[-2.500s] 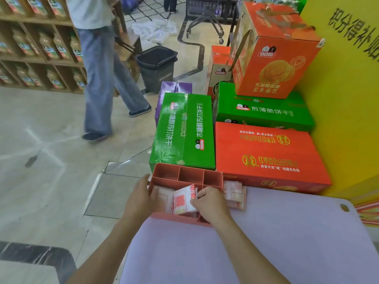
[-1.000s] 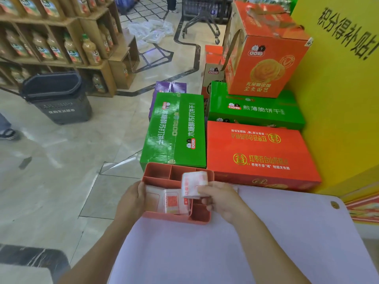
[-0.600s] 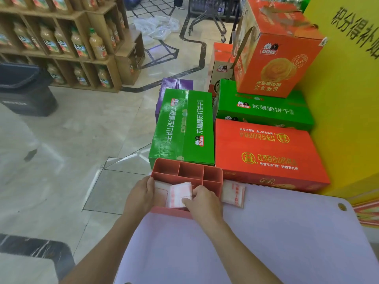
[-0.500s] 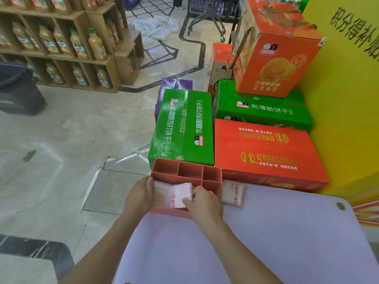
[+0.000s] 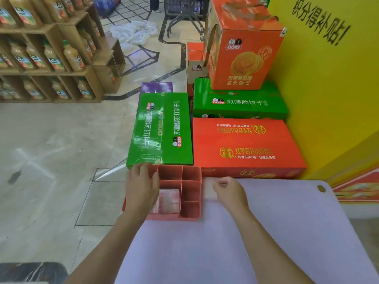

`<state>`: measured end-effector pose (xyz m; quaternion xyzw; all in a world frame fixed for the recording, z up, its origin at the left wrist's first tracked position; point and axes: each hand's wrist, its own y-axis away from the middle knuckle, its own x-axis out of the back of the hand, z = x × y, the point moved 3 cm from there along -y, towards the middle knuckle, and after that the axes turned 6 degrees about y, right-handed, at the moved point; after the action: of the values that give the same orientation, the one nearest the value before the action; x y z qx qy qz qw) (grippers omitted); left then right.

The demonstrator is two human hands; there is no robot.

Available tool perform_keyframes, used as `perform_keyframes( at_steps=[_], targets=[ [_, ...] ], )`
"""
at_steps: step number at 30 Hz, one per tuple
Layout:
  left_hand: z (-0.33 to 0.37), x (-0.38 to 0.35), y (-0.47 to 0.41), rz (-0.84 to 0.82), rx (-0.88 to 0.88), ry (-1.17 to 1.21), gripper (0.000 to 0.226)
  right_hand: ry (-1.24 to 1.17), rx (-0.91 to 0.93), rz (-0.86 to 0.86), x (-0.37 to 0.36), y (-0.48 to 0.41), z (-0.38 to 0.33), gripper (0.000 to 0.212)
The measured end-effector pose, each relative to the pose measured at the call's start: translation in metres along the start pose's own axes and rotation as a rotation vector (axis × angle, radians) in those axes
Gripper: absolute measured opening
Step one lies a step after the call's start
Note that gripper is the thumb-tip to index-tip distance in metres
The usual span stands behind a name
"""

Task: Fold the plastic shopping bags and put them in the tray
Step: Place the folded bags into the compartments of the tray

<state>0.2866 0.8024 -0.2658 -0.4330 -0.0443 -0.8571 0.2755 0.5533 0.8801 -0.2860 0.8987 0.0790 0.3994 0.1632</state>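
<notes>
**Folded shopping bags going into a pink tray**

A smooth, pale lilac desk (image 5: 266, 242) filled the foreground, with glossy green and orange cardboard boxes (image 5: 246, 144) stacked beyond its far edge. At that edge sat a rigid pink plastic tray (image 5: 174, 217), rectangular and split by thin walls into several compartments.

The left hand (image 5: 142, 187) lay palm down over the tray's left side, fingers extended and relaxed, holding nothing. The right hand (image 5: 228, 190) rested on the desk just right of the tray, its fingers curled to pinch a loose bag (image 5: 208, 190), a small flat white rectangle of thin plastic.

A stack of folded bags (image 5: 169, 199), white with red print and slightly crinkled, lay in the large near-left compartment.

The task looked well under way: some bags were stored, one folded bag waited outside, and the other compartments appeared empty.
</notes>
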Motion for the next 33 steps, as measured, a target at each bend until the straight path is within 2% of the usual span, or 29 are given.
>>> perform_keyframes(
  at_steps=[2,6,7,9,11,17,21,26,29,33],
  targets=[
    [0.031,-0.012,0.004,-0.095,-0.052,0.084,0.036,-0.05,-0.074,0.017,0.007,-0.013,0.026,0.031],
    [0.07,-0.044,0.01,-0.243,-0.113,0.109,0.032,-0.151,-0.236,-0.044,-0.005,-0.031,0.065,0.057],
    [0.074,-0.052,0.012,-0.271,-0.119,0.096,0.033,-0.19,-0.254,-0.071,-0.012,-0.035,0.069,0.053],
    [0.077,-0.064,0.015,-0.302,-0.118,0.072,0.035,-0.225,-0.239,-0.093,-0.021,-0.038,0.072,0.024],
    [0.076,-0.073,0.017,-0.317,-0.102,0.029,0.038,-0.215,-0.211,-0.105,-0.028,-0.039,0.068,0.014],
    [0.071,-0.082,0.018,-0.316,-0.123,-0.091,0.036,-0.37,-0.183,-0.145,-0.03,-0.036,0.059,0.015],
    [0.071,-0.086,0.021,-0.344,-0.178,-0.187,0.038,-0.683,-0.274,-0.237,-0.006,-0.037,0.073,0.015],
    [0.094,-0.087,0.026,-0.211,-0.237,-0.212,0.028,-0.837,-0.344,-0.263,0.035,-0.045,0.102,0.02],
    [0.115,-0.108,0.034,-0.344,-0.271,-0.064,0.025,-0.856,-0.358,-0.232,0.053,-0.049,0.117,0.021],
    [0.13,-0.151,0.046,-0.499,-0.162,-0.094,0.037,-0.876,-0.363,-0.209,0.069,-0.051,0.131,0.024]
  ],
)
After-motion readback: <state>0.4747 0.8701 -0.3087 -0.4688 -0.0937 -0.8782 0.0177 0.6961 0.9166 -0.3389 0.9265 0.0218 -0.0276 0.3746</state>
